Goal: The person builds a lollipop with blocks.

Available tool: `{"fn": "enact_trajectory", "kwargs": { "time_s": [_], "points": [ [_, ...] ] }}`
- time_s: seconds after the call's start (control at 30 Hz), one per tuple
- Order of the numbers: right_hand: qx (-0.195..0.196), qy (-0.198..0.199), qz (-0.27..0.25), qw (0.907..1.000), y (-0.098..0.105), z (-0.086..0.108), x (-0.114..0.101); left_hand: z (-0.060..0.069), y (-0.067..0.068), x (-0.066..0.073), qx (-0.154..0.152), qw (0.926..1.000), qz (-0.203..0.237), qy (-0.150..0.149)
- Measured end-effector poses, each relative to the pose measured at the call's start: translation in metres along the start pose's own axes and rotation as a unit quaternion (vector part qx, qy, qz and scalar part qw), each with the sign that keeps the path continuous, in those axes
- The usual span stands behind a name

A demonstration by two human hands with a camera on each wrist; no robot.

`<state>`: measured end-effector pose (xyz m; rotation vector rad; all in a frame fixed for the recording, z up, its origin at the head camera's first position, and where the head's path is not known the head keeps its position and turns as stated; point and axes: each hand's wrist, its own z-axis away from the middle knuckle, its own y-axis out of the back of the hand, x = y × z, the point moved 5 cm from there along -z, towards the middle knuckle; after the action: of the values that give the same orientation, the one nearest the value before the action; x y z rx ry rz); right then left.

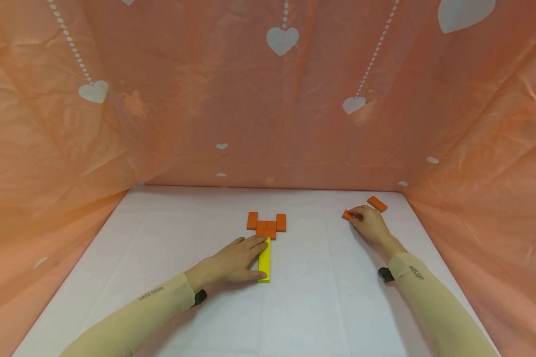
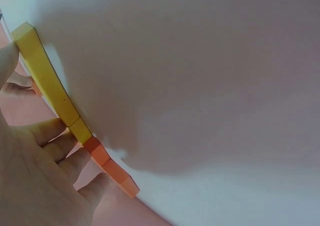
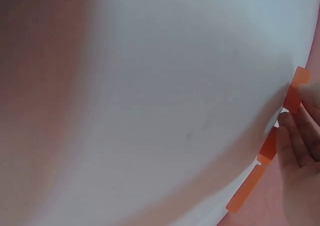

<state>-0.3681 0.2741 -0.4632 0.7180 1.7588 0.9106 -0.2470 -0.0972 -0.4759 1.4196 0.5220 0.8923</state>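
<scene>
My left hand [image 1: 234,260] lies spread along a long yellow block [image 1: 264,263], thumb at its near end and fingertips at its far end. A line crosses the yellow piece [image 2: 47,80] in the left wrist view. Directly beyond it, several small orange blocks [image 1: 266,232] form a joined shape with two upright prongs; the fingers hide part of its near edge. At the right, my right hand [image 1: 371,225] pinches a small orange block [image 1: 347,215] by its end, close to the table. Its thumb presses on that block [image 3: 296,93] in the right wrist view.
Behind the right hand lies a loose orange block [image 1: 377,204]. Another orange block [image 3: 268,147] shows past the fingers in the right wrist view. A white cloth [image 1: 312,297] covers the table, and a pink-orange curtain [image 1: 268,119] with hearts encloses the back and sides.
</scene>
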Motion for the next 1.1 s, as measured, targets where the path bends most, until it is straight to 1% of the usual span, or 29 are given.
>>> {"fn": "enact_trajectory", "kwargs": {
  "time_s": [0.17,0.37,0.5,0.63,0.7,0.87,0.93,1.1],
  "points": [
    [0.010,0.011,-0.010,0.9998,-0.001,0.000,-0.002,0.001,0.001,0.000,0.000,1.0000,0.003,-0.002],
    [0.011,0.007,-0.021,0.9997,-0.003,-0.003,-0.003,0.000,0.001,0.000,-0.001,1.0000,0.002,0.001],
    [0.017,0.014,-0.031,0.9993,-0.004,-0.006,-0.010,0.000,0.000,0.001,-0.001,1.0000,0.000,0.001],
    [0.024,0.024,-0.048,0.9983,-0.005,-0.011,-0.023,0.000,0.001,0.002,0.000,1.0000,0.000,0.000],
    [0.020,0.022,-0.055,0.9980,-0.007,-0.014,-0.031,0.000,0.001,0.002,-0.001,1.0000,0.002,0.000],
    [0.002,0.021,-0.053,0.9984,-0.013,-0.024,-0.050,-0.001,0.000,0.001,-0.003,1.0000,0.001,0.003],
    [0.000,0.031,-0.052,0.9982,-0.016,-0.028,-0.059,-0.001,0.000,0.001,-0.004,1.0000,-0.002,0.004],
    [0.002,0.069,-0.067,0.9953,-0.025,-0.039,-0.081,-0.001,0.000,0.000,-0.003,1.0000,-0.001,0.006]
  ]
}}
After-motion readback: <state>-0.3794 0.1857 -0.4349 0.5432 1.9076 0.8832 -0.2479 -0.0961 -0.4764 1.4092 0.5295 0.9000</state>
